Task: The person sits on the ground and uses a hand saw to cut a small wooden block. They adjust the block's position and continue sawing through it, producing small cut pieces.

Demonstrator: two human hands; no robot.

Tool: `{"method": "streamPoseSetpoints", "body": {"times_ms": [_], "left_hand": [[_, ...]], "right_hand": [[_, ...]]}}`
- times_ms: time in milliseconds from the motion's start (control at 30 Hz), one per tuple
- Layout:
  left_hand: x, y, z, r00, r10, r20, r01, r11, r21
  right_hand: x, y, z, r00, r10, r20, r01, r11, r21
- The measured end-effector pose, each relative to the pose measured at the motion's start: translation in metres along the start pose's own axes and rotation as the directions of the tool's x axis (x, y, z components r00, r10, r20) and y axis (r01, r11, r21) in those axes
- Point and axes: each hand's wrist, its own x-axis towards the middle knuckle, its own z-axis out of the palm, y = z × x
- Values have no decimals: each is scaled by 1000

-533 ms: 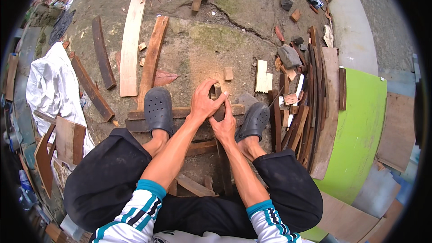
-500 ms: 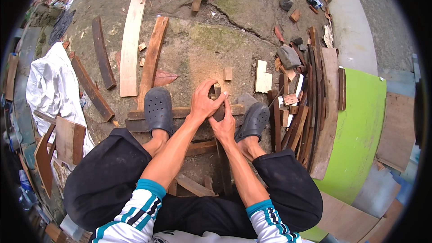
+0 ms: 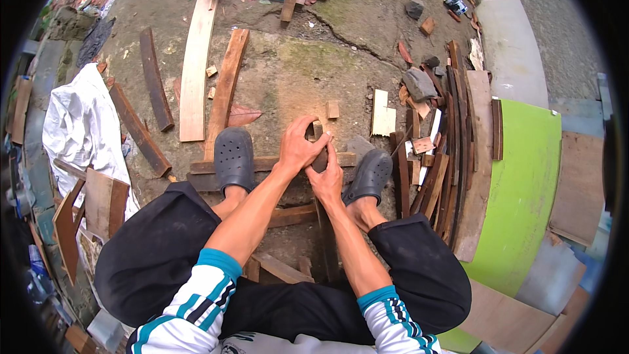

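Observation:
Between my feet, my left hand [image 3: 301, 147] curls its thumb and fingers round the far end of a narrow dark wooden strip [image 3: 324, 239]. Just nearer, my right hand [image 3: 325, 176] closes on the same strip, its raised fingers meeting the left thumb. Toward my lap the strip runs back between my legs. Under its far part lies a crosswise wooden batten [image 3: 265, 163], with my left clog [image 3: 234, 157] resting on it. A small wood block [image 3: 333, 109] sits on dusty ground beyond my fingertips. My palms hide part of the strip.
Right of my right clog [image 3: 368, 176] lies a stack of dark wood strips [image 3: 452, 157] beside a green board [image 3: 521, 190]. Left are a white sack [image 3: 82, 121] and loose strips [image 3: 139, 128]. Ahead lie a pale plank [image 3: 196, 72] and a brown plank [image 3: 227, 85].
The view has shifted slightly, so things on the left appear a little farther right. Both hands keep nearly the same hold on the wooden strip.

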Motion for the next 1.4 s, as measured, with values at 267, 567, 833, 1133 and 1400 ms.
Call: {"method": "streamPoseSetpoints", "body": {"times_ms": [267,567,833,1133,1400], "left_hand": [[-2,-1,-1,999,-17,28,17,1000,18],[-26,-1,2,937,-283,206,308,946,-98],[-32,-6,7,812,-480,331,525,849,-57],[-39,-7,7,802,-488,346,554,824,-122],[-45,8,12,792,-564,234,571,820,45]], "right_hand": [[-1,3,1,1000,-2,4,2,1000,-16],[-1,10,-1,998,-61,-2,60,997,-56],[-3,9,1,997,5,73,0,997,-72],[0,11,-35,956,3,293,-12,1000,29],[30,-11,-102,996,85,-31,-74,962,264]]}}
